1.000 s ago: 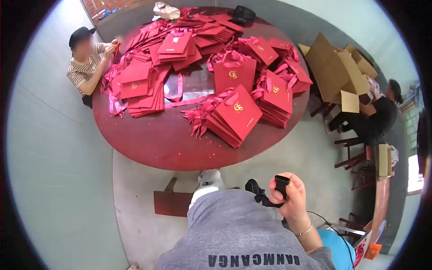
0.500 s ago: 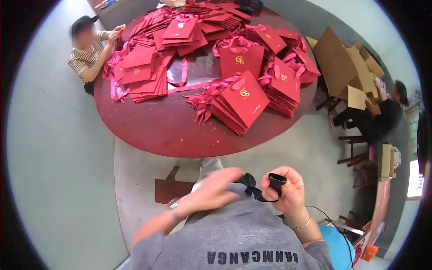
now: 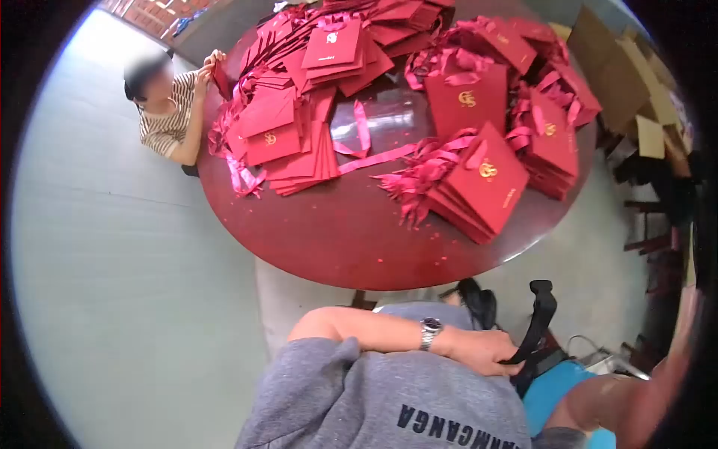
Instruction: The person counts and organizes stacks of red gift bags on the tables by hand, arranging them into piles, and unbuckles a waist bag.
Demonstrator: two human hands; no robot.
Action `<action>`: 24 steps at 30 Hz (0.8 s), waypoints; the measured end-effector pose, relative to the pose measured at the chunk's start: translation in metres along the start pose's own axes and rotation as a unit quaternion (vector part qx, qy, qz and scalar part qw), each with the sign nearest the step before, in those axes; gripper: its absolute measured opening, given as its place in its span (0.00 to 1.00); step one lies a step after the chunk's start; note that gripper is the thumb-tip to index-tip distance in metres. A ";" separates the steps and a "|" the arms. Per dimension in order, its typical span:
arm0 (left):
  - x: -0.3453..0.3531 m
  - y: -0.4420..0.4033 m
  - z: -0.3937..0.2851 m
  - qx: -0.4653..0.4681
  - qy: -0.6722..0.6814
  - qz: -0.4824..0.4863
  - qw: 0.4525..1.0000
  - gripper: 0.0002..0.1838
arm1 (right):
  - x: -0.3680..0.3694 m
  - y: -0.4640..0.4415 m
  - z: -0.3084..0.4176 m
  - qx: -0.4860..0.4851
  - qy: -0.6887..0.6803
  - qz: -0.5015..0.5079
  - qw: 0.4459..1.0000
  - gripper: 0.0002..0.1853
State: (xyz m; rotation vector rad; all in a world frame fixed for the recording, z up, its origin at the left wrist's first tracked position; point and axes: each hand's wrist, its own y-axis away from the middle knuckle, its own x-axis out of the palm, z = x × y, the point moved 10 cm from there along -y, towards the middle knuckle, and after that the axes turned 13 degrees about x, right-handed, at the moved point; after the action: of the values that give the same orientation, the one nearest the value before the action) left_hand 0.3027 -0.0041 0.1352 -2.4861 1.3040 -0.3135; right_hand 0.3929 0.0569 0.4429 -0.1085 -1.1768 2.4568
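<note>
My left hand, with a watch on its wrist, is across my waist at the lower centre right. Its fingers are closed on a black strap that rises to a dark end piece. On the far right, my right arm reaches toward the frame edge, and my right hand is smeared and dark there. Whether it holds anything cannot be made out. Bright blue cloth lies below the strap.
The round red table ahead bears stacks of red bags with pink ribbons. A person in a striped shirt handles a red item at its left. Cardboard boxes, a partly visible person and stools are on the right.
My left hand has come across my waist and taken hold of the strap. My right hand has let go of the black piece and swung to the far right. The view has shifted.
</note>
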 end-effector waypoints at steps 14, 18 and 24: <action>-0.024 0.002 -0.015 0.038 0.003 0.004 0.999 0.10 | 0.043 -0.007 0.031 -0.277 -0.085 0.068 0.955 0.16; -0.032 -0.004 0.009 -0.083 0.076 -0.102 0.988 0.08 | -0.001 -0.009 0.043 -0.283 -0.011 0.129 0.950 0.17; -0.038 -0.047 0.000 -0.115 0.165 -0.230 0.952 0.11 | -0.064 -0.004 -0.068 -0.010 -0.066 0.128 0.989 0.19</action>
State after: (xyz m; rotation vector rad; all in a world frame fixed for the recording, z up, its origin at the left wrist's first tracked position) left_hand 0.3169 0.0529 0.1513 -3.0258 0.8863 -0.7530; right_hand 0.4696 0.0833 0.3960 -0.1101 -1.3158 2.7123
